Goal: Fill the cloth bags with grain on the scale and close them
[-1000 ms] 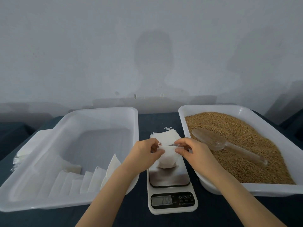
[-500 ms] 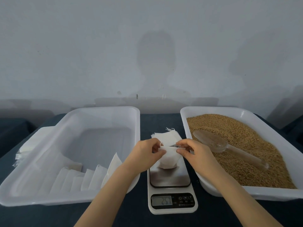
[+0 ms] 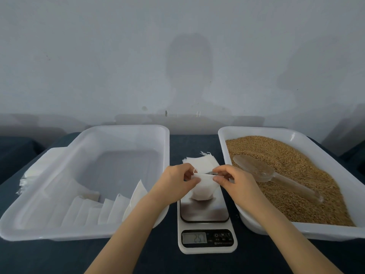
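The bag (image 3: 203,188), small, white and bulging, sits on the steel plate of the scale (image 3: 205,211), at the plate's far end. Both hands hold it at its mouth. The left hand (image 3: 175,182) pinches the top edge between thumb and curled fingers on the left side. The right hand (image 3: 235,182) pinches the same edge on the right side. A thin loop of string shows by the left fingers. The display (image 3: 194,237) is lit, but its digits are too blurred to read.

Just behind the scale lies a flat pile of empty bags (image 3: 201,162) on the dark cloth (image 3: 193,143). To the right is a white tray (image 3: 222,147) of brown grain (image 3: 296,175), with a clear scoop (image 3: 254,168) lying on it. To the left is a second tray (image 3: 166,147), where white bags (image 3: 94,210) lean in a row along the near wall. Another white stack (image 3: 33,169) lies outside its left rim.
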The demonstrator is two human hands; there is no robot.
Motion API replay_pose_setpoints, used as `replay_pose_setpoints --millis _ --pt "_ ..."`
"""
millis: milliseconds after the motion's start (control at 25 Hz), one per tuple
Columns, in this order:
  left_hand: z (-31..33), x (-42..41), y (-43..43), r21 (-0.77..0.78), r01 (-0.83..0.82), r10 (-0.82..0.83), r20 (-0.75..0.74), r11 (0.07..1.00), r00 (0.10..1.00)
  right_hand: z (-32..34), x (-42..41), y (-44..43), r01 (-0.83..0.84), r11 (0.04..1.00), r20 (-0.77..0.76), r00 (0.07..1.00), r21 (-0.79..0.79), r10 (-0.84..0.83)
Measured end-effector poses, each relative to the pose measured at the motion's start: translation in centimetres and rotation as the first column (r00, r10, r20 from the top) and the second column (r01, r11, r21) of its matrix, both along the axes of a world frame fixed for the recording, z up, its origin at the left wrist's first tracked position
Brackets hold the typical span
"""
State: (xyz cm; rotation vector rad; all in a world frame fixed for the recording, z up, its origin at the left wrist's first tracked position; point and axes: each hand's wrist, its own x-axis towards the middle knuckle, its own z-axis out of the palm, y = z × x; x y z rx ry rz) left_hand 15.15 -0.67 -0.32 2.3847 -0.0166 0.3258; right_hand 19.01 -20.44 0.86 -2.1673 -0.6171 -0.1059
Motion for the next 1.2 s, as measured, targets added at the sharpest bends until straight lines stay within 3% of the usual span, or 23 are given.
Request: replay_pose_setpoints --millis 480,640,720,800,840,960,1080,1200 --pt "0.5 -0.3 -0.2 -0.020 -0.006 0.006 0.005 1.000 1.000 -0.1 0.1 0.1 -0.008 1.000 0.027 1.000 0.007 0.008" --pt "1.6 -0.9 -0.7 -0.059 0.103 -0.108 -0.095 0.993 0.990 0.3 -0.3 0.2 -0.079 0.994 0.080 0.994 0.071 0.073" --pt "2.2 -0.6 -1.5 0.054 0.160 -0.149 -0.162 0.986 0.975 0.5 -0.6 0.2 -0.117 0.991 0.093 0.990 0.070 0.110" --pt "2.7 -0.3 -2.5 0.267 0.222 -0.196 -0.121 0.938 0.973 0.7 -0.8 0.1 -0.136 0.988 0.104 0.986 0.068 0.128" --pt "3.1 -0.4 -2.7 0.271 0.210 -0.192 -0.089 0.940 0.977 0.8 -0.9 0.0 -0.134 0.988 0.112 0.986 0.080 0.125" --pt "5.2 -0.5 -0.9 0.083 0.012 -0.012 -0.011 0.996 1.000 0.8 -0.5 -0.5 -0.038 0.975 0.096 0.995 0.218 0.017" --pt "7.8 -1.6 4.9 -0.094 -0.263 0.267 0.033 0.960 0.963 0.5 -0.1 -0.8 0.029 0.962 0.066 0.997 0.270 -0.048" --pt "7.9 -3.7 12.2 -0.041 -0.507 0.506 -0.019 0.861 0.862 0.3 -0.1 -0.6 0.011 0.970 0.064 0.998 0.242 -0.027"
